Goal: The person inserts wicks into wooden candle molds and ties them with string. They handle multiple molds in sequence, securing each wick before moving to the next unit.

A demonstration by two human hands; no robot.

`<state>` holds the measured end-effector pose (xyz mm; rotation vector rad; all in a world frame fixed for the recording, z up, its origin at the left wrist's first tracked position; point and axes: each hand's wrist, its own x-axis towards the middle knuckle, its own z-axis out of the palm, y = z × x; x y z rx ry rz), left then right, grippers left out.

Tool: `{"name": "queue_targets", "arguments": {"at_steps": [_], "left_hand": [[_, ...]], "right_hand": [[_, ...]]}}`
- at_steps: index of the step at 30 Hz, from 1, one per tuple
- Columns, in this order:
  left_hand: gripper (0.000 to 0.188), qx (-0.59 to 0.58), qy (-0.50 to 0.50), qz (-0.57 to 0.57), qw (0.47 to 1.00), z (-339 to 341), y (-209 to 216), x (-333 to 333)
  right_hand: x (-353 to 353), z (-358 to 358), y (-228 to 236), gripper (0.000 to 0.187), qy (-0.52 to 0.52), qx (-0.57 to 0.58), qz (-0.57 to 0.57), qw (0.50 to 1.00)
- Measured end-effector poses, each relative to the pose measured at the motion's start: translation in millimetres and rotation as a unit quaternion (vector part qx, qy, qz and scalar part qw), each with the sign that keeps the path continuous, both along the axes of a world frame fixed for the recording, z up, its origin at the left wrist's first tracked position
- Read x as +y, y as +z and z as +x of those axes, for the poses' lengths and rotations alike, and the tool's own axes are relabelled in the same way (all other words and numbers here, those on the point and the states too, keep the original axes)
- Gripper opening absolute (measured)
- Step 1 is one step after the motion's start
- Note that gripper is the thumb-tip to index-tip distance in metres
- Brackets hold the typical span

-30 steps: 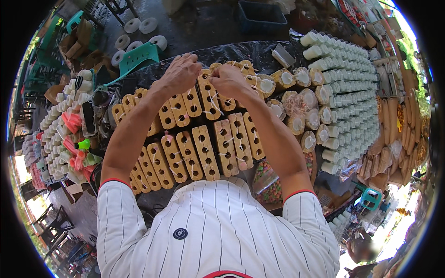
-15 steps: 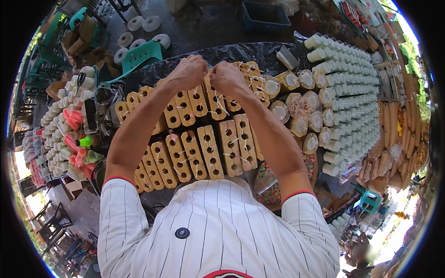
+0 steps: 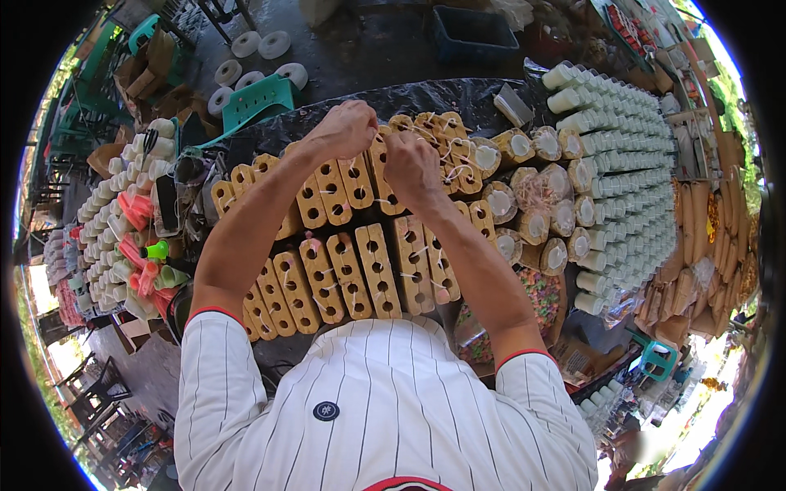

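Both my hands work over the far row of long tan blocks (image 3: 334, 192), each pierced by a line of round holes and many carrying thin white strings. My left hand (image 3: 348, 131) is closed in a pinch at the far end of one block (image 3: 385, 186). Just to its right, my right hand (image 3: 413, 168) curls closed over the same block, partly covering it. Whatever the fingertips pinch is too small or hidden to make out. Nearer to me stands a second row of the same holed blocks (image 3: 377, 270).
To the right are wrapped round pieces with pale tops (image 3: 536, 225) and many rows of white cups (image 3: 626, 188). On the left lie pale cups (image 3: 102, 229) and a bright green piece (image 3: 155, 250). A teal stool (image 3: 258, 102) and blue bin (image 3: 475, 34) stand beyond the black-covered table.
My right hand has come nearer to me along the block, its fingers curled lower. My left hand stays about the same place at the far end. The view has shifted slightly.
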<state>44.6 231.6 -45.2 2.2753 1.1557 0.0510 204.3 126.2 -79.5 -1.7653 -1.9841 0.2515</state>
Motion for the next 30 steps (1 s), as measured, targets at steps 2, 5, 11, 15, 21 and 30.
{"name": "queue_targets", "arguments": {"at_steps": [2,5,11,15,21,30], "left_hand": [[0.027,-0.006,-0.022,0.039,0.999,0,-10,-2],[0.027,-0.006,-0.034,0.054,0.998,4,-16,2],[0.026,-0.009,-0.037,0.030,0.999,8,-14,7],[0.024,-0.020,-0.039,0.040,0.998,7,-20,10],[0.022,-0.010,-0.032,0.015,0.999,10,-13,8],[0.035,-0.030,-0.057,0.132,0.989,11,-8,16]], "right_hand": [[1,1,3,0.019,0.018,-0.010,0.026,0.999],[12,6,-5,0.022,0.048,-0.010,0.028,0.998],[8,16,-7,0.025,0.066,-0.042,0.059,0.995],[9,13,-7,0.025,0.094,-0.079,0.091,0.988],[10,5,-7,0.020,0.110,-0.122,0.118,0.979],[-7,12,19,0.016,0.069,-0.090,0.067,0.991]]}}
